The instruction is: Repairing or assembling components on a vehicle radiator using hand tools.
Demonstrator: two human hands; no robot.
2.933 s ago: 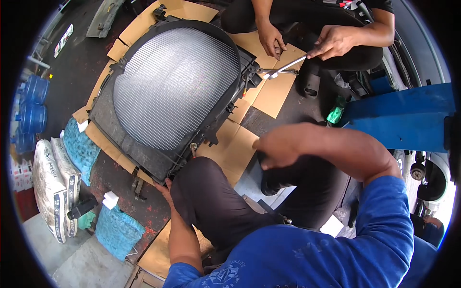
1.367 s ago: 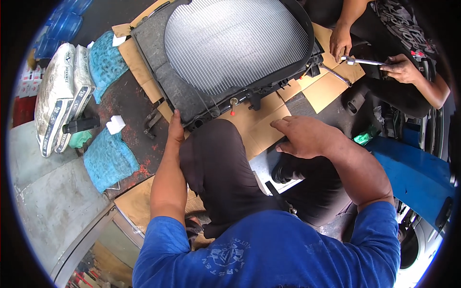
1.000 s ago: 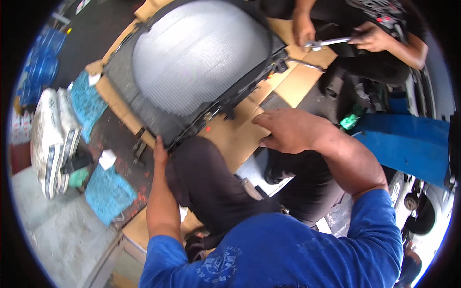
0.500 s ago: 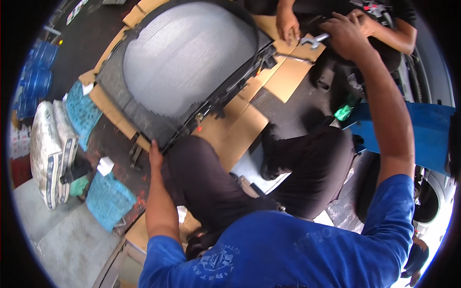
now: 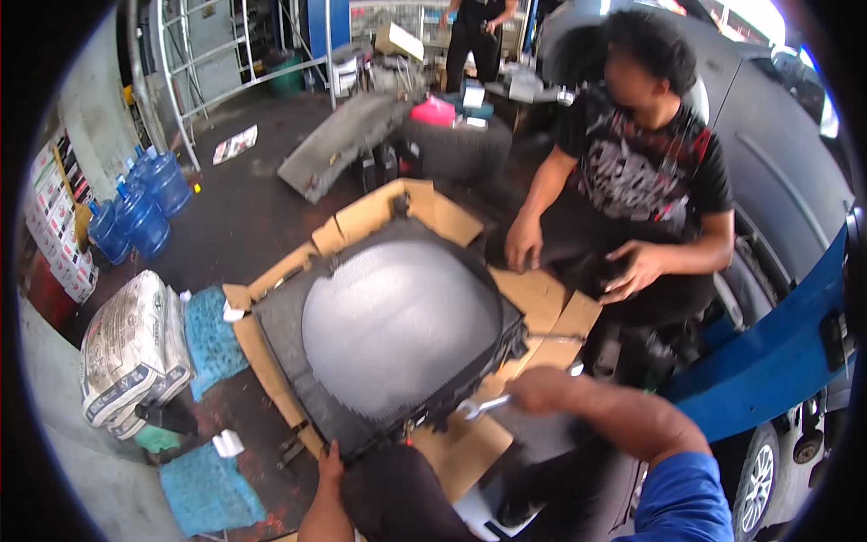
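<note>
A car radiator point(image 5: 402, 325) with a black frame and a round opening over silvery fins lies on flattened cardboard point(image 5: 262, 388) in front of me. My left hand point(image 5: 330, 465) grips its near left corner, with the fingers partly hidden. In my right hand point(image 5: 544, 390) is a metal open-end wrench point(image 5: 483, 407). Its jaw points left, close to the radiator's near right edge; whether it touches a fitting I cannot tell. Across from me a co-worker point(image 5: 646, 172) sits low, with both hands point(image 5: 632, 269) apart and nothing visible in them.
Blue water bottles point(image 5: 144, 212) and stacked white sacks point(image 5: 135, 352) stand at left, beside blue cloths point(image 5: 212, 488). A blue panel point(image 5: 768, 348) and a grey car point(image 5: 786, 163) border the right. Farther back are a tyre point(image 5: 461, 149), metal scaffolding point(image 5: 208, 63) and another person point(image 5: 474, 41).
My view has tilted up. My right hand has brought the wrench from beside the co-worker's hands back to the radiator's near edge. My left hand stays at the corner.
</note>
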